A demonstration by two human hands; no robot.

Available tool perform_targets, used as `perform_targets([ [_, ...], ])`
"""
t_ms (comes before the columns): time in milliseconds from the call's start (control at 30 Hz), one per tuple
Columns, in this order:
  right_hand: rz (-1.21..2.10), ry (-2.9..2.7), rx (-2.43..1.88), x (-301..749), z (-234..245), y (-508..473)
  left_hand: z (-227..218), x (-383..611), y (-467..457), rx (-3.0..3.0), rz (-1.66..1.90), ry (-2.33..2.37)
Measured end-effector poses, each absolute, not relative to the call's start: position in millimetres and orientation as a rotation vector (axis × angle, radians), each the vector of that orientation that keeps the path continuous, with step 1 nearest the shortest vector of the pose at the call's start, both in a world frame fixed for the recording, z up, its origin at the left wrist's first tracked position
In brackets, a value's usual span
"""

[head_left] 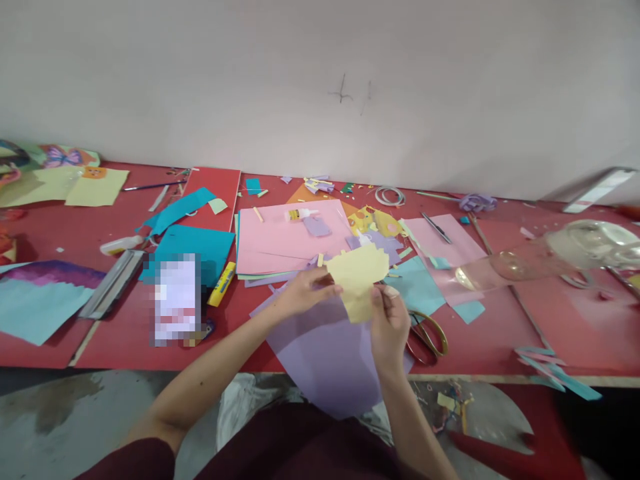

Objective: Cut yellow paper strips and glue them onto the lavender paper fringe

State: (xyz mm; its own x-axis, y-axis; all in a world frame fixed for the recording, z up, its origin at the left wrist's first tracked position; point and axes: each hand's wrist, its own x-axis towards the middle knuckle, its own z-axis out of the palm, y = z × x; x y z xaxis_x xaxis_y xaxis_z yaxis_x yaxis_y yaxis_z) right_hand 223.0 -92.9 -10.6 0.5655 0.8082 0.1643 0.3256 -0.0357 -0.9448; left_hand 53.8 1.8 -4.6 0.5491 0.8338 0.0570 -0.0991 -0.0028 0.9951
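A pale yellow paper cutout [359,280] with a scalloped, notched top edge is held up between my two hands. My left hand [313,288] pinches its left side between thumb and fingers. Its lower right edge is gripped by my right hand [389,312], the fingers curled behind it. Beneath both hands a large purple paper sheet [325,367] hangs over the table's front edge toward my lap. Scissors with gold handles [434,337] lie just right of my right hand. Behind the cutout is a stack of pink paper [280,243].
On the red table [505,333] stand or lie a yellow glue stick [221,285], a small glue bottle [300,215], a blurred phone [175,297], teal paper [213,243] and a pen [437,228]. A clear plastic bottle [590,243] lies at right. A wall [250,87] rises behind.
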Motion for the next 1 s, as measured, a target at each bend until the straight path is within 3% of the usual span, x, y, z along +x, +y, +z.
perform_targets([
  [300,0.619,-1.208,-1.626,221.1,-2.5,-111.9,-3.8,44.3,10.0,1.39,0.987,0.956],
  [500,-0.052,-1.609,-1.95,306.7,-18.3,-151.5,-3.3,33.6,25.1,1.539,1.023,0.91],
  [700,-0.021,-1.743,-2.159,346.0,-38.8,-170.4,-0.1,23.5,32.7,1.552,0.925,0.793],
  [900,-0.173,-1.784,-2.11,318.3,-4.1,-129.7,3.1,5.7,41.4,1.635,0.595,0.501],
  [1000,-0.014,-1.836,-1.952,286.5,8.6,-75.6,2.3,5.7,42.0,1.656,0.538,0.418],
])
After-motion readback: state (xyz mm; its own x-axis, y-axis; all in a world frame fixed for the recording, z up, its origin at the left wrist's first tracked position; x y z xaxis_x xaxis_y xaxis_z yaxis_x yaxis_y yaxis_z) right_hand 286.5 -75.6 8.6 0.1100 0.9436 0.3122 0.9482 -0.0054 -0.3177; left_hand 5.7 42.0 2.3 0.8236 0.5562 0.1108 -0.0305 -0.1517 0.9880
